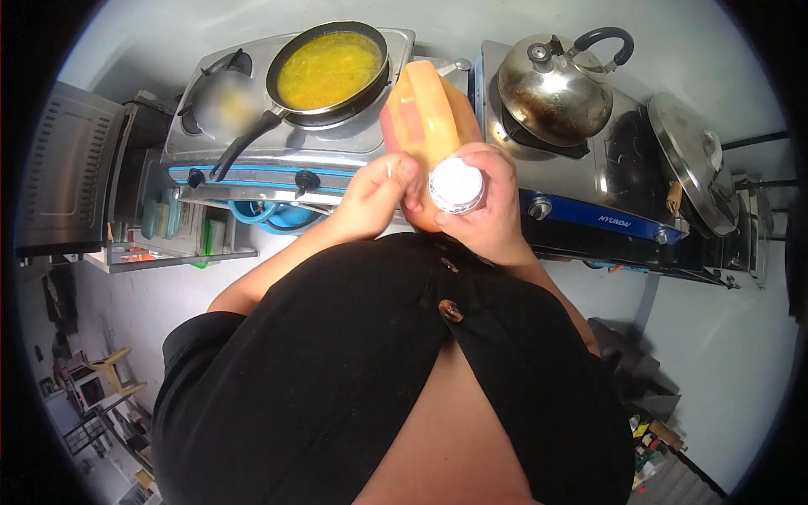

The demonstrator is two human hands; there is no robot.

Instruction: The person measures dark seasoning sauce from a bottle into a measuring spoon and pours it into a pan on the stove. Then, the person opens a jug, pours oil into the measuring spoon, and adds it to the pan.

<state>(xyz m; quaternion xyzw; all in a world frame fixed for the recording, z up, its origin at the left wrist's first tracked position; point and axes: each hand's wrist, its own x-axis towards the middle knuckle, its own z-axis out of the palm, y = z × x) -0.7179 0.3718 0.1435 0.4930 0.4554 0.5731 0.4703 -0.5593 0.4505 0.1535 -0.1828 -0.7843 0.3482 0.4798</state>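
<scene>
An orange, see-through plastic jug (435, 109) with a moulded handle stands in front of me, between the two stoves. My right hand (497, 198) is closed round its white cap (456, 183), thumb on the near side and fingers on the far side. Just left of the cap, my left hand (380, 192) has its fingers curled in a pinch beside the jug. A tiny pale bit shows at those fingertips, too small to name. Whether the left fingers touch the jug is hard to tell.
A frying pan (330, 71) of yellow liquid sits on the left stove (345, 139), its handle (246, 145) pointing toward me. Beside it is a blurred round patch (225, 105). A steel kettle (555, 97) stands on the right stove (619, 168), near a large lid (690, 160).
</scene>
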